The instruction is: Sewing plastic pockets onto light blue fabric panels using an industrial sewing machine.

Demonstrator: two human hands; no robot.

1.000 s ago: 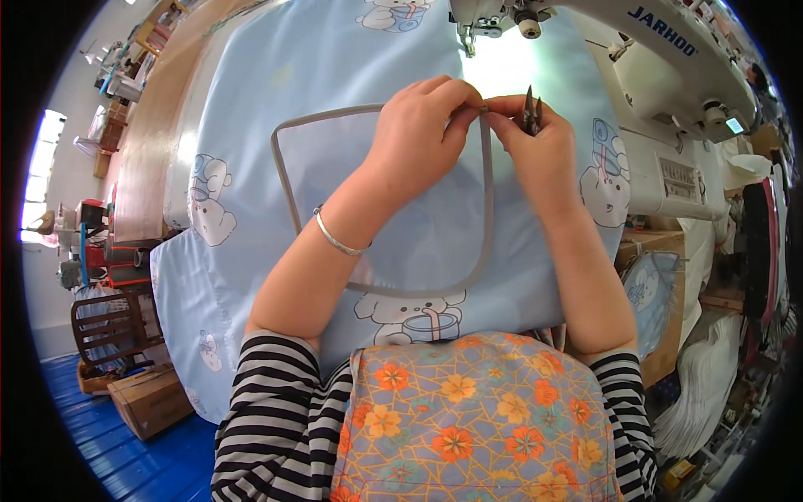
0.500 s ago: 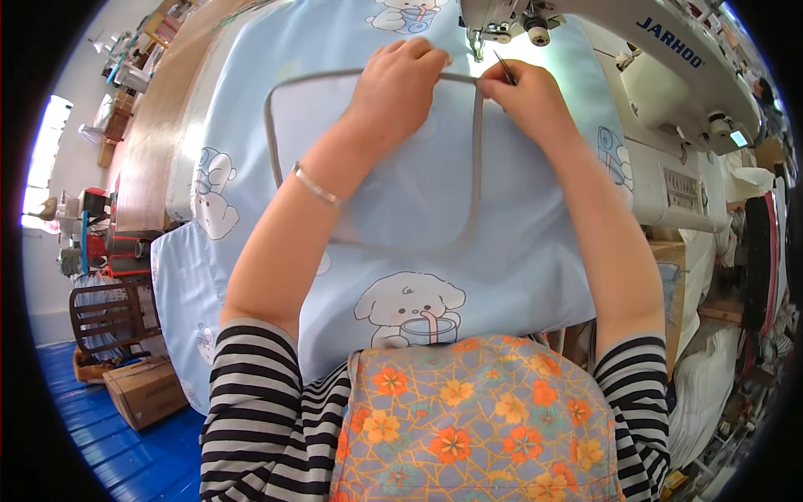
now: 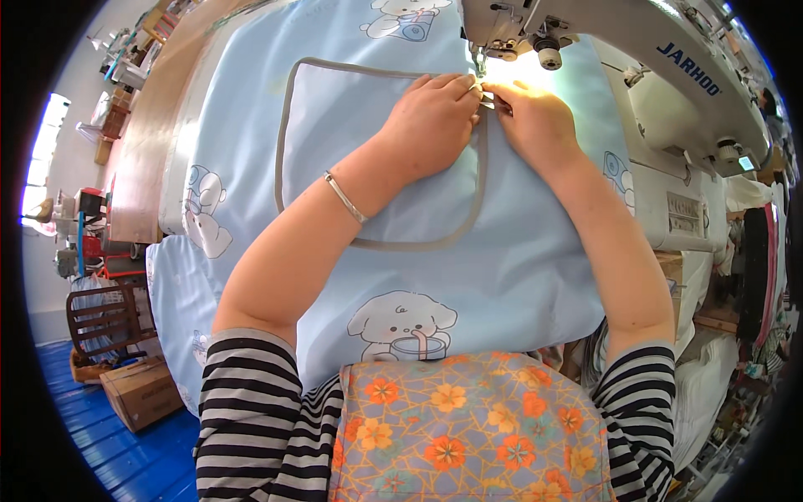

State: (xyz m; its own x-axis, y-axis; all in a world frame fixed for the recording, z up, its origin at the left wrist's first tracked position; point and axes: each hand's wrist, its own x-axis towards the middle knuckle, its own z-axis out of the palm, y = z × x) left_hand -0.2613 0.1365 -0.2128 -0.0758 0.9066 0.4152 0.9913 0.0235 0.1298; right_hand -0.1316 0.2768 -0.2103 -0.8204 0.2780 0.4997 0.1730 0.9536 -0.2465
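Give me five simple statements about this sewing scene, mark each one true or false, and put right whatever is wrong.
1. The left hand and the right hand are close together near the head of the sewing machine. True.
2. The silver bracelet is on the right wrist. False: it is on the left wrist.
3. The light blue panel has a grey edging. True.
4. The sleeves are plain red. False: they have black and grey stripes.
5. The cardboard box is at the far right. False: it is at the lower left, by the blue floor.
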